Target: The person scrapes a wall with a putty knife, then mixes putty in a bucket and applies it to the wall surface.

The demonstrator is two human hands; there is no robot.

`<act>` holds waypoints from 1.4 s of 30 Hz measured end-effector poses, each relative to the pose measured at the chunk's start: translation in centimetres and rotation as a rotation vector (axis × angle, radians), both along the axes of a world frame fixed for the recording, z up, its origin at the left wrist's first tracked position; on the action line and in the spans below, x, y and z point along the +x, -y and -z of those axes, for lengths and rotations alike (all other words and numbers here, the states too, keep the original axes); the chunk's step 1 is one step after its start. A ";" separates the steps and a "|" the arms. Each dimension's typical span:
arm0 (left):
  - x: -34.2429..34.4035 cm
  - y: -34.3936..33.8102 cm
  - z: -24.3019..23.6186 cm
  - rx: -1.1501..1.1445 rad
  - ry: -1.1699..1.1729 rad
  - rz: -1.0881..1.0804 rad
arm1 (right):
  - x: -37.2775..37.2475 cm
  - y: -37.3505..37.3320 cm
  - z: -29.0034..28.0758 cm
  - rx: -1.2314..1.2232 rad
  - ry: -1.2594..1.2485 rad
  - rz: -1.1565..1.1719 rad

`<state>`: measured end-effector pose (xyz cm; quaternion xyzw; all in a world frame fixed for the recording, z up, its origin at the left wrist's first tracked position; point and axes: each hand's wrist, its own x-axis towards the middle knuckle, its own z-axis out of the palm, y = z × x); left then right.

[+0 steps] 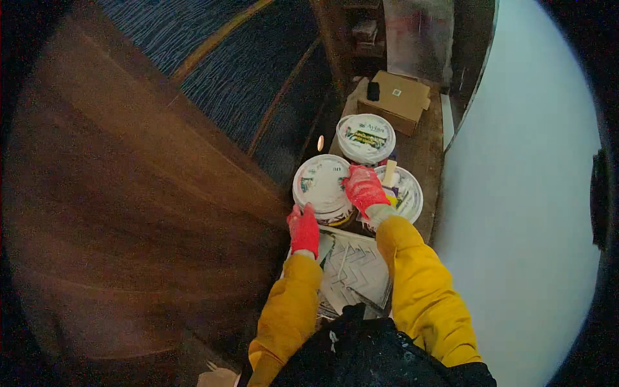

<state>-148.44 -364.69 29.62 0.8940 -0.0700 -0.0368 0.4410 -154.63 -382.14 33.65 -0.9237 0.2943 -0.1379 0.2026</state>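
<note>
Round bucket (340,220), smudged white lid (321,184); red-gloved left hand (304,231), right hand (365,189) clasp its edges; zigzag-ridged tray (362,274) nearby

Clock hub: the near-left round plastic tub with a white lid (319,184). Red-gloved right hand (365,189) crowds 3 o'clock before a second white-lidded tub (413,197), a third white-lidded tub (366,129) blocks 1, brown wood-grain panel (161,213) bars 8 to 9, red-gloved left hand (303,230) fills 7. Ways through: over the lid from above; brown floor strip (422,151) toward 2, bounded by smooth white wall (516,193).
</note>
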 end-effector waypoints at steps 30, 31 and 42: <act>-10.7 -10.0 -4.0 -0.534 -0.412 -0.033 | -11.6 -14.5 -2.1 0.425 0.427 -0.120; -11.2 -11.1 -3.4 -0.550 -0.416 -0.029 | -12.2 -15.2 -1.8 0.455 0.383 -0.137; -12.9 -12.2 -3.1 -0.496 -0.415 -0.060 | -12.9 -16.1 -0.7 0.493 0.343 -0.154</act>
